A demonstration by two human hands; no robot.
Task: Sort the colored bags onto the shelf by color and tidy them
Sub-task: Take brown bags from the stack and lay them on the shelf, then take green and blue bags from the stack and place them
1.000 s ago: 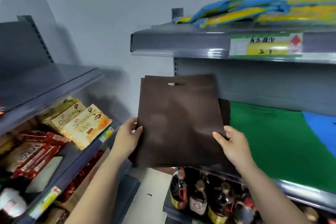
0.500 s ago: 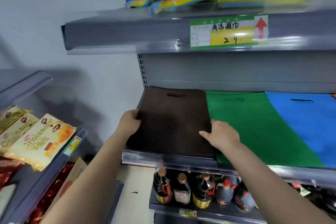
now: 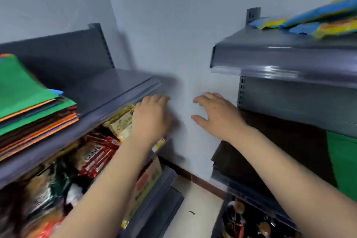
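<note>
A mixed stack of flat bags [image 3: 29, 102], green on top with orange, brown and blue edges showing, lies on the left grey shelf [image 3: 116, 91]. On the right shelf [image 3: 251, 189] a brown bag [image 3: 289, 152] lies flat beside a green bag [image 3: 343, 164]. My left hand [image 3: 152, 116] and my right hand [image 3: 216, 114] hover in the gap between the two shelves, in front of the wall. Both hold nothing, fingers loosely spread. The view is motion-blurred.
Snack packets [image 3: 119, 123] and red packs [image 3: 94, 154] fill the lower left shelf. Blue and yellow packets [image 3: 318, 21] lie on the upper right shelf [image 3: 280, 60]. Bottles [image 3: 243, 216] stand below the right shelf. Pale floor [image 3: 195, 206] shows between the units.
Both hands have let go of the brown bag, which stays flat on the right shelf. The view has swung left and the hands have moved into the gap toward the left shelf.
</note>
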